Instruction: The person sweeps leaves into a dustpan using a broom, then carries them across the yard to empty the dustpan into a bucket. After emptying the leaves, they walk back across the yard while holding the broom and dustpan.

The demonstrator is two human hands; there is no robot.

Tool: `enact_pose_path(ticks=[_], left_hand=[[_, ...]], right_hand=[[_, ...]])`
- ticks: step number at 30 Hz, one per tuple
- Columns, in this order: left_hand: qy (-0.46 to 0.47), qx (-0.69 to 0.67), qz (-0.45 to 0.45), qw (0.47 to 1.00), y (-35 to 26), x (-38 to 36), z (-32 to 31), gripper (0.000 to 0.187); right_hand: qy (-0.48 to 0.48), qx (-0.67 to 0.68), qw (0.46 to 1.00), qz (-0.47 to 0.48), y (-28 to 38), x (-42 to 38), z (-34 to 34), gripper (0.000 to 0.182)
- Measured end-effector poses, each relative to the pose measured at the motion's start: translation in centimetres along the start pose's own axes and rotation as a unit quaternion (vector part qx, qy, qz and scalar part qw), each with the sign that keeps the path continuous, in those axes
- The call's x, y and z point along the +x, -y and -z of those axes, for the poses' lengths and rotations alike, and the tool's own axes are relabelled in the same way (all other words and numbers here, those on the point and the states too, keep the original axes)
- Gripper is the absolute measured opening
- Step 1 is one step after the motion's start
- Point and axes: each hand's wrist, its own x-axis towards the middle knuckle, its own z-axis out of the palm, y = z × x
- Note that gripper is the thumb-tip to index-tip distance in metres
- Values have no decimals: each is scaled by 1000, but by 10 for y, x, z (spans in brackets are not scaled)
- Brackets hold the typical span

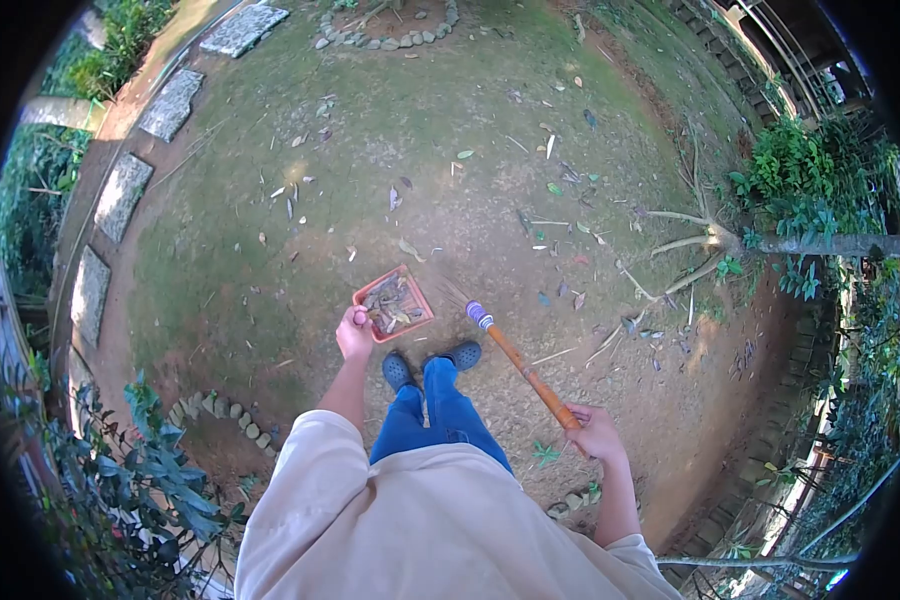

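Softly orange, leaf-strewn dustpan (421, 293).

Lit by daylight, soft and mostly shaded across the mossy ground (450, 120), dappled with a few small sunlit patches. Glaring along the stone slabs (123, 197) at left and near-white at the far right rim. Bent fisheye-fashion toward black corners. Softly blurred at the broom bristles (454, 290).

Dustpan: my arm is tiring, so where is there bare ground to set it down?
Mostly bare: the mossy ground between the left hand and the stone slabs, and the soil just right of the right hand. Crowded: between the broom head and the tree roots, where leaves and twigs lie scattered.
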Motion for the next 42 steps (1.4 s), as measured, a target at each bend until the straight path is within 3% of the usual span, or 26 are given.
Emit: enact_pose_path(ticks=[4, 10, 16, 19, 22, 31, 34, 37, 40, 42], left_hand=[[-13, -17, 11, 1000, 6, 7, 0, 24], [-32, -30, 27, 999, -6, 12, 7, 25], [-45, 12, 0, 999, -16, 22, 16, 26], [-37, 8, 20, 999, -20, 33, 14, 25], [-57, 33, 17, 998, -21, 41, 7, 26], [-61, 24, 58, 996, -7, 61, -13, 25], [-81, 22, 62, 995, -1, 67, -19, 26], [-88, 40, 86, 992, -7, 66, -18, 25], [-96, 9, 69, 993, -5, 64, -13, 25], [-94, 1, 83, 992, -5, 62, -10, 25]], right_hand=[[-40, -5, 998, 58, -9, 17, -5, 63], [-54, 7, 999, 1, 30, 20, -4, 62], [-77, -6, 996, 49, 22, 58, -3, 62], [-56, 10, 998, 1, 44, 72, 7, 61], [-54, -38, 991, 112, 26, 115, 14, 65], [-12, -100, 994, 39, 68, 172, 23, 60], [19, -151, 986, 69, 81, 166, 30, 60], [70, -139, 988, 11, 103, 143, 44, 61], [79, -152, 984, 45, 111, 117, 51, 61], [88, -132, 987, 15, 120, 99, 54, 61]])
